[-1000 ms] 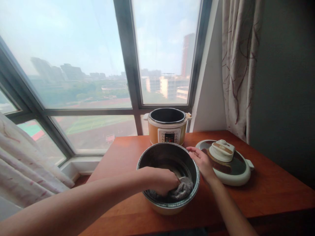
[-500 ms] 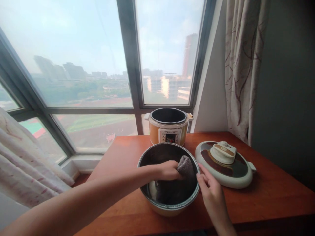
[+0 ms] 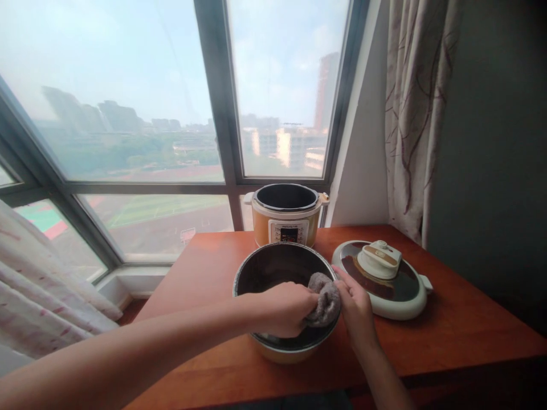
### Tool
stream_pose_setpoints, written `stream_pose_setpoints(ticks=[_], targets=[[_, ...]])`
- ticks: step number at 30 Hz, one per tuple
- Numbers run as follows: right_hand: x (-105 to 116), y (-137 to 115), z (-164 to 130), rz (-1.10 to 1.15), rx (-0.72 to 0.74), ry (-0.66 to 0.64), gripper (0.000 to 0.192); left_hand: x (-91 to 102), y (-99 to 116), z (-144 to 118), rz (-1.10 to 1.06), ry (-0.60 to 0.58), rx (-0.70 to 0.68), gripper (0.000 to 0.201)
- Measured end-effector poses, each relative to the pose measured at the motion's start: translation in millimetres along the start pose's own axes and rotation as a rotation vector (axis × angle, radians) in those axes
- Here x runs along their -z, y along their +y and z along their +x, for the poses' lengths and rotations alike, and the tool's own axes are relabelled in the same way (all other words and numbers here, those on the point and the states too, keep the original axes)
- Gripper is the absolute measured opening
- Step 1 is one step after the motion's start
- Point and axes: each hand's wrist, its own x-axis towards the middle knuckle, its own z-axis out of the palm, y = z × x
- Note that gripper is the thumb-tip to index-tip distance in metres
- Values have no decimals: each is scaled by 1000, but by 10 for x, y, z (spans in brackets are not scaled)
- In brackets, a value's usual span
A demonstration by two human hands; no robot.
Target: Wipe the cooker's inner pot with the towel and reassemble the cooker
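Observation:
A dark-lined inner pot (image 3: 273, 267) with a pale rim stands on the wooden table. Reaching in from the left, my left hand (image 3: 288, 307) is closed around a grey cloth (image 3: 327, 302), which lies against the inner wall and rim on the pot's right side. My right hand (image 3: 354, 299) grips the pot's right rim, fingers closed on it beside the cloth. Behind the pot sits the pressure cooker body (image 3: 287, 216), uncovered, with a control panel on its front. The cooker lid (image 3: 382, 279) rests at the right, its knob upward.
The reddish-brown table (image 3: 444, 336) extends to the right and toward me. Beyond it, a large window (image 3: 277, 85) closes off the back. Patterned curtains hang at the left (image 3: 38, 279) and at the right (image 3: 412, 125).
My left hand has brought the cloth from inside the pot up toward its right rim. My right hand stays on the rim. The whole view has shifted slightly.

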Motion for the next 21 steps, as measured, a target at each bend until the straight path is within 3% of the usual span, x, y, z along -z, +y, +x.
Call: stream_pose_setpoints(ticks=[4,10,13,16,19,21], targets=[[13,42,213,106,-64,-40,60,108,-94,-244,143,-69,-217,27],[-33,4,274,191,-131,-51,57,76,-177,-339,223,-187,-118,20],[-69,-33,244,190,-122,-3,53,69,-142,-301,80,-186,-105,22],[-92,-39,231,195,-106,20,49,33,-89,-206,-115,-112,-8,20],[-97,-18,232,201,-89,25,46,-77,-68,-42,-339,-35,137,14],[-93,-1,229,203,-90,23,46,-179,-96,99,-580,25,306,16]])
